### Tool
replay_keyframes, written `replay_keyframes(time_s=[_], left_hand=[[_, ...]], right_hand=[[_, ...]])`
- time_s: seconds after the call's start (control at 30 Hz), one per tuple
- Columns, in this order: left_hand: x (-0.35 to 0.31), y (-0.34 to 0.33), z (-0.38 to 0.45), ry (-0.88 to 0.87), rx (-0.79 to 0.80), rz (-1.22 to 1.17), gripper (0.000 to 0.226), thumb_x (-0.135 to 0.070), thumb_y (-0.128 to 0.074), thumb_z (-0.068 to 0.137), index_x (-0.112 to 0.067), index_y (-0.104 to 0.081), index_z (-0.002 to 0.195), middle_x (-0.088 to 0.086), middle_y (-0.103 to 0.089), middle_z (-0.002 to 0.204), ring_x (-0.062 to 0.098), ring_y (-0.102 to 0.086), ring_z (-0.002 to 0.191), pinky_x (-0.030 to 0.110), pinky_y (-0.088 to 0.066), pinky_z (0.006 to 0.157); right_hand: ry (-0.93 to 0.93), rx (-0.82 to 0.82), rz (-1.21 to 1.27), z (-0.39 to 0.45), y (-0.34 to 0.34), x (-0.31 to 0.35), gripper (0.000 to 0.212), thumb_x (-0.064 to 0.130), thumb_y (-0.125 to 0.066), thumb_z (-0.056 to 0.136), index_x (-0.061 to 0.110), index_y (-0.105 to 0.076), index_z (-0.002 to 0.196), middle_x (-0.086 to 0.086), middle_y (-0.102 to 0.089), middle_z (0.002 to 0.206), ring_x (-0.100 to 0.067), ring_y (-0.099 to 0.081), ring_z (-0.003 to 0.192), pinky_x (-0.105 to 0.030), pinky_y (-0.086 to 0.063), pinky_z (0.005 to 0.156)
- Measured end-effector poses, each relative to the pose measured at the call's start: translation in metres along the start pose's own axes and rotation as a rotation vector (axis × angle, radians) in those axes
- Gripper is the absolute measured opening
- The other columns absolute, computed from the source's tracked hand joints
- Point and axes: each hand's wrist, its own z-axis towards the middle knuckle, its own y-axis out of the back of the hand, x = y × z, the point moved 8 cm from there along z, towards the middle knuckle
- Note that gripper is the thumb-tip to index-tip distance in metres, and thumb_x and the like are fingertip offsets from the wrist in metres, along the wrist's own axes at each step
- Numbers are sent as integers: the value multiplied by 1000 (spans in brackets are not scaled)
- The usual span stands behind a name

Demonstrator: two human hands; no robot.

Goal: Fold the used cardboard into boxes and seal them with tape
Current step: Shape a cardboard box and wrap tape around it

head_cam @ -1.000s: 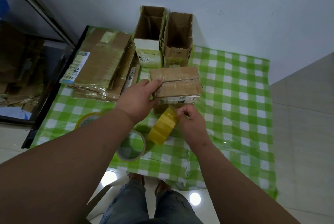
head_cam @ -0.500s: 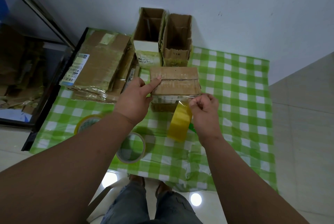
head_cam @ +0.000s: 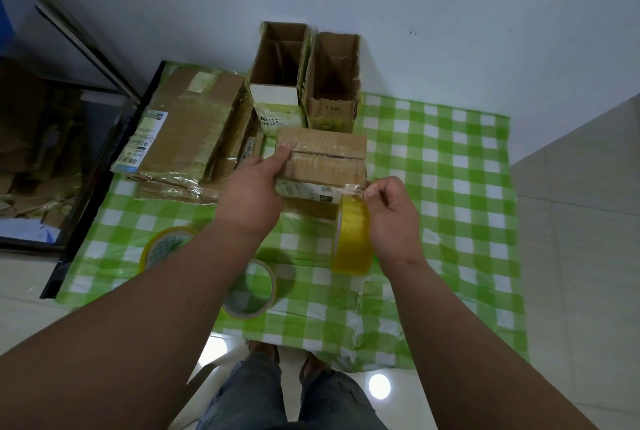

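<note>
Sealing step under way: the folded box sits mid-counter on the green checked cloth, flaps closed, seam on top. The left hand grips the box's left end, thumb pressed on the top flap. Just right of the box, the right hand pinches the free end of the yellow tape roll, which hangs below the box's near right corner. Next, I'd say, that strip must go onto the box and over the seam. Hard to tell whether the clear tape already touches the cardboard. Behind the box stand two open boxes.
</note>
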Motion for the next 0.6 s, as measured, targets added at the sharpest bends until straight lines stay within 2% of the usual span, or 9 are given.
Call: replay_keyframes(time_s=[0.1, 0.23, 0.3, 0.4, 0.5, 0.6], left_hand=[[9, 15, 1, 91, -38, -27, 77, 1, -51, 92, -37, -25, 154, 13, -62, 119, 34, -58, 105, 41, -48, 86], [10, 20, 5, 190, -26, -94, 49, -8, -43, 98, -22, -48, 145, 14, -63, 128, 35, -59, 113, 40, -48, 92], [9, 17, 5, 251, 7, -221, 43, -22, -44, 101, -20, -50, 144, 14, -62, 131, 34, -60, 113, 42, -50, 96], [1, 14, 5, 262, 58, -316, 59, -41, -59, 95, -17, -45, 147, 9, -56, 141, 29, -55, 124, 46, -49, 100], [-1, 17, 6, 285, 47, -345, 66, -35, -71, 88, -15, -46, 146, 7, -54, 142, 26, -54, 125, 44, -49, 100], [1, 16, 6, 359, 27, -441, 62, -25, -75, 86, -12, -50, 142, 5, -60, 127, 23, -58, 109, 42, -52, 93]], right_hand=[[-27, 31, 30, -11, -6, -4, 13, 43, -47, 84, 38, -51, 73, 24, -60, 69, -12, -50, 72, -55, -47, 92], [-47, 101, 40, -22, -16, -12, 17, 45, -44, 81, 31, -49, 76, 2, -68, 79, -15, -47, 65, -47, -47, 75], [-66, 110, 42, -22, -13, -11, 15, 42, -45, 83, 30, -49, 75, 2, -73, 87, -18, -52, 68, -47, -49, 75], [-84, 78, 74, -15, 1, -5, 24, 28, -50, 96, 33, -51, 72, 11, -74, 91, -22, -63, 86, -44, -49, 83], [-57, 72, 95, -2, 16, 7, 25, 18, -51, 100, 26, -51, 76, 11, -71, 104, -18, -62, 92, -34, -46, 78], [-5, 146, 30, 12, 19, 21, 22, 19, -52, 101, 25, -53, 80, 9, -59, 112, -13, -55, 96, -30, -43, 81]])
